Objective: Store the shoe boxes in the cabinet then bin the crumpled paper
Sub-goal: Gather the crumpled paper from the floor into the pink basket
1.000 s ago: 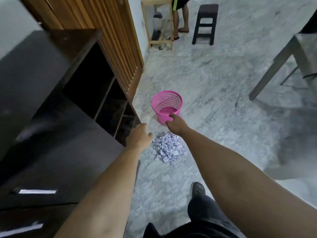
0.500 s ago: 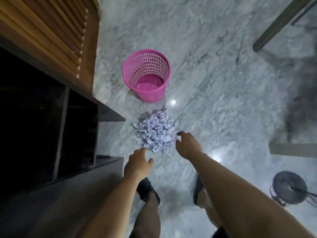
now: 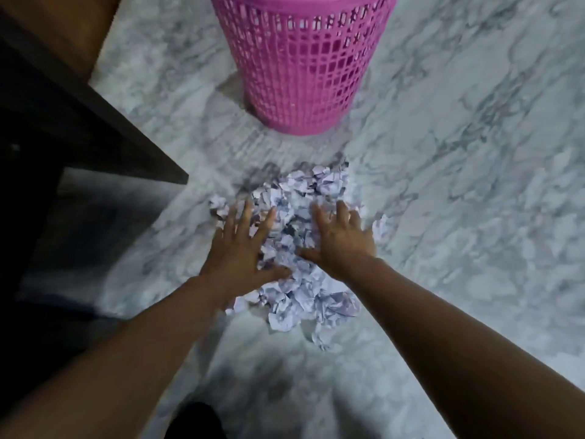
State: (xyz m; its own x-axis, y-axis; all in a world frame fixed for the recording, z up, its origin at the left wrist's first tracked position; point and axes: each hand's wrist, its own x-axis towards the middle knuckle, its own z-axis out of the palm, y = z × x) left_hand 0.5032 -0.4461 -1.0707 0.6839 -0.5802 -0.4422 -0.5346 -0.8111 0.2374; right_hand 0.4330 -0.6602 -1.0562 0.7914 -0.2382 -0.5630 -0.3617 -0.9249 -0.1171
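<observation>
A heap of white crumpled paper [image 3: 304, 299] lies on the marble floor in the middle of the view. My left hand [image 3: 243, 251] rests flat on the heap's left side with its fingers spread. On the right side of the heap lies my right hand [image 3: 343, 239], also flat with fingers apart. Neither hand grips anything. Just beyond the heap stands a pink plastic mesh bin [image 3: 300, 64]; its rim is cut off by the top of the frame. The dark cabinet [image 3: 79, 122] fills the left side, and no shoe boxes show.
A brown slatted wooden door [image 3: 57, 30] sits at the top left behind the cabinet. Grey-veined marble floor [image 3: 474, 185] stretches to the right of the bin and the heap. A dark shape, perhaps my foot [image 3: 196, 419], is at the bottom edge.
The view dropped close to the floor. Both hands came forward and down from short of the heap onto the crumpled paper, fingers spread. The bin looms larger at the top.
</observation>
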